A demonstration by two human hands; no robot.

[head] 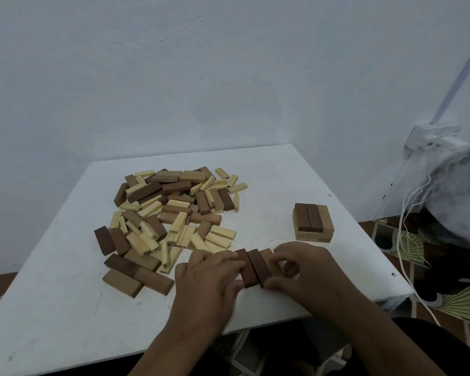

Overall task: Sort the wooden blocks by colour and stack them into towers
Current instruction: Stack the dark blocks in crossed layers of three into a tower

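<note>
A row of dark brown blocks lies side by side near the front edge of the white surface, and both hands are pressed against it: the left hand has its fingers curled over the row's left side with the thumb at the near end, and the right hand pinches the right side with bent fingers, so the two squeeze the blocks together from opposite sides. The step in hand looks like squaring up one layer of dark blocks. Behind and to the right, well apart from the hands, stands a short started tower; its top layer shows two dark blocks and one paler one over lighter layers below. To the left sits the unsorted pile, pale and brown blocks jumbled on top of each other and spreading toward the left hand. The next move probably calls for keeping the squeeze even while the row is lifted as one piece, or else starting a separate dark tower where it lies; uneven pressure would likely let the middle block drop.
</note>
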